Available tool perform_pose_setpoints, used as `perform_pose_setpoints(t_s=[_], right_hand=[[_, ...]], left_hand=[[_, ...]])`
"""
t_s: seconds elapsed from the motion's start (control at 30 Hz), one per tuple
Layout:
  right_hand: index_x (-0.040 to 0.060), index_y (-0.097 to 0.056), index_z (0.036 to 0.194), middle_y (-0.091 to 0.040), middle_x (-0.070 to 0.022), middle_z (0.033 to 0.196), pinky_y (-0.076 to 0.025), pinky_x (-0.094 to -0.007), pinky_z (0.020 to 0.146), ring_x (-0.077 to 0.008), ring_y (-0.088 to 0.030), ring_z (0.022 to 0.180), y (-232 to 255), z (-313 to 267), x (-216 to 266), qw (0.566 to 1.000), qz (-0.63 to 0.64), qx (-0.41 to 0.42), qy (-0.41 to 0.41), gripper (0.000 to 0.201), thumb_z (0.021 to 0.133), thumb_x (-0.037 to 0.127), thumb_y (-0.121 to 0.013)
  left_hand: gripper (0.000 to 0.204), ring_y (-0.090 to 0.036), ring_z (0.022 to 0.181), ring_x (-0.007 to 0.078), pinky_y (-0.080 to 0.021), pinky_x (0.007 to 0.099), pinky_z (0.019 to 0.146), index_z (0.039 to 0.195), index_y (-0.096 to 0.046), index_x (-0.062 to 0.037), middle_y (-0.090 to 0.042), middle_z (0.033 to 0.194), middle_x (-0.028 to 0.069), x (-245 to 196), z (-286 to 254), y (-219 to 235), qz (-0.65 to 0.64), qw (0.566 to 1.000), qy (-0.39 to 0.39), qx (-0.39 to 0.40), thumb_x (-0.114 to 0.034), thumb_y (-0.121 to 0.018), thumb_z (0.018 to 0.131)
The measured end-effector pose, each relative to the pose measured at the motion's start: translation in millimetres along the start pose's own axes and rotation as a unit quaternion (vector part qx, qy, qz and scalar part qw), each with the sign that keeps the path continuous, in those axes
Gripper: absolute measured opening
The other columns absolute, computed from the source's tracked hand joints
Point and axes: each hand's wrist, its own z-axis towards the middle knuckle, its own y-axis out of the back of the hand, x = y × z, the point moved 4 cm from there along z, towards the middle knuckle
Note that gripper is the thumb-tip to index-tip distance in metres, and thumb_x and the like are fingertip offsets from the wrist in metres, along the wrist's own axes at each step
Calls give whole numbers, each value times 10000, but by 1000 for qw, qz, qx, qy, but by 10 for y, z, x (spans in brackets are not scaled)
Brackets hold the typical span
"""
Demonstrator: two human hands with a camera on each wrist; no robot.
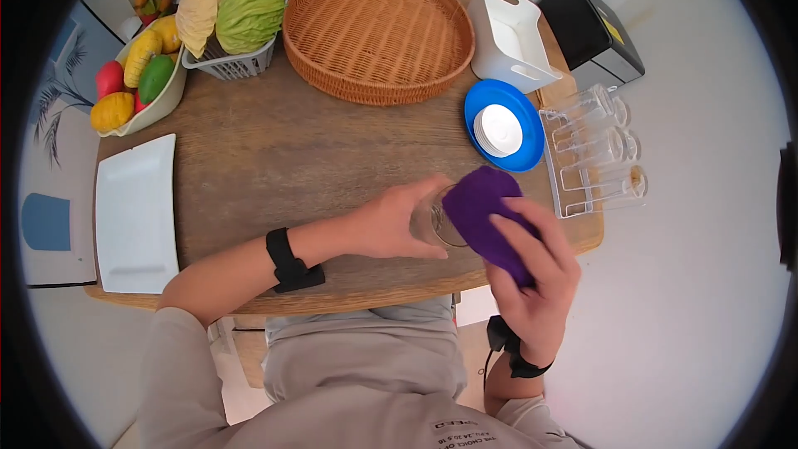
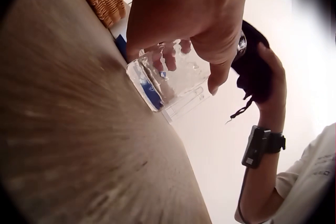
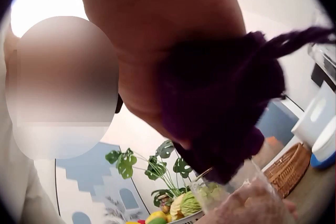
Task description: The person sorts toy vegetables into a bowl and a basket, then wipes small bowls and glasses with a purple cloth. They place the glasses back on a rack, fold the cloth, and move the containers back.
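While purple cloth [image 1: 484,218] partly hides glass [image 1: 432,221], blue plate [image 1: 502,91] beyond, rack [image 1: 554,173] nearby.

The table [image 1: 241,137] is carrying a tray [image 1: 137,216], a bowl [image 1: 164,104], a crate [image 1: 237,65], a basket [image 1: 378,29], a bin [image 1: 509,41], a plate [image 1: 533,122] and a rack [image 1: 556,183].

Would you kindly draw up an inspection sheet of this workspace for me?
Surface: brown wooden table, grain visible.
Job's things: clear glass and purple cloth; the cloth is at the glass's mouth.
Clutter: wicker tray, white bin, blue plate bearing stacked white dishes, rack with drinking glasses, rectangular white plate, gray basket and cream bowl of produce.
Hands: left hand grips the glass; right hand holds the cloth, fingers spread over it.
Cables: thin dark cable at the right wrist's black device.
Surroundings: dark box beyond the right side; pale wall.
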Motion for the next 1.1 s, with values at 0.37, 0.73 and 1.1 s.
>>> perform_pose_setpoints(t_s=[0.37, 0.73, 1.1], right_hand=[[0, -634, 791, -647, -128, 864, -534, -411, 709, -338, -611, 777, -348, 528, 209, 934, -143, 317, 82, 172, 625, 43, -654], [18, -631, 918, -651, -182, 956, -524, -435, 715, -367, -641, 865, -369, 675, 116, 936, -40, 348, 21, 253, 674, -23, -687], [64, -682, 1171, -625, -153, 1145, -539, -404, 765, -332, -650, 918, 8, 319, 270, 965, -157, 206, 27, 500, 695, -67, -764]], left_hand=[[738, -601, 1155, 165, -504, 337, 985, 1343, -527, -62, -623, 1253, 70, 175, 37, -33, -82, 996, -4, 27, -193, -918, 732], [702, -624, 1093, 203, -505, 352, 943, 1283, -549, -53, -642, 1163, 90, 229, 16, -26, -72, 995, -67, -11, -211, -910, 701], [674, -627, 1106, 236, -497, 367, 962, 1274, -556, -53, -649, 1173, 116, 224, 19, -37, -95, 992, -85, -15, -223, -902, 721]])
